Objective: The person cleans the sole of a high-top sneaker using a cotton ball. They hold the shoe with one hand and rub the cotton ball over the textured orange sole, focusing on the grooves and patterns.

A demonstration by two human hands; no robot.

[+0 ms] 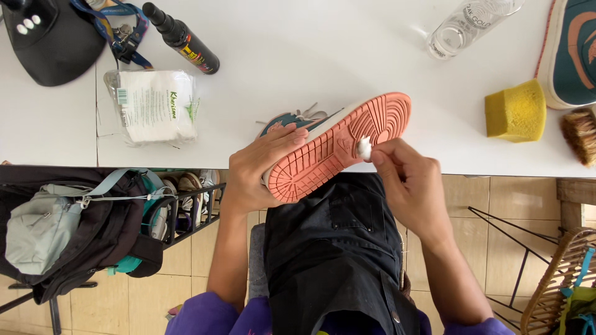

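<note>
Working at the near edge of the white table point(347, 43), we hold a teal low sneaker with a salmon-pink rubber sole point(338, 146) tipped on its side, sole facing us. Our left hand point(261, 170) wraps its heel end, fingers pressed together along the upper. Our right hand point(406, 180) pinches a small white cotton wad point(364, 147) against the sole's middle.

Sneaker point(335, 146) tilted, coral sole up, white wad point(364, 147) touching
</note>
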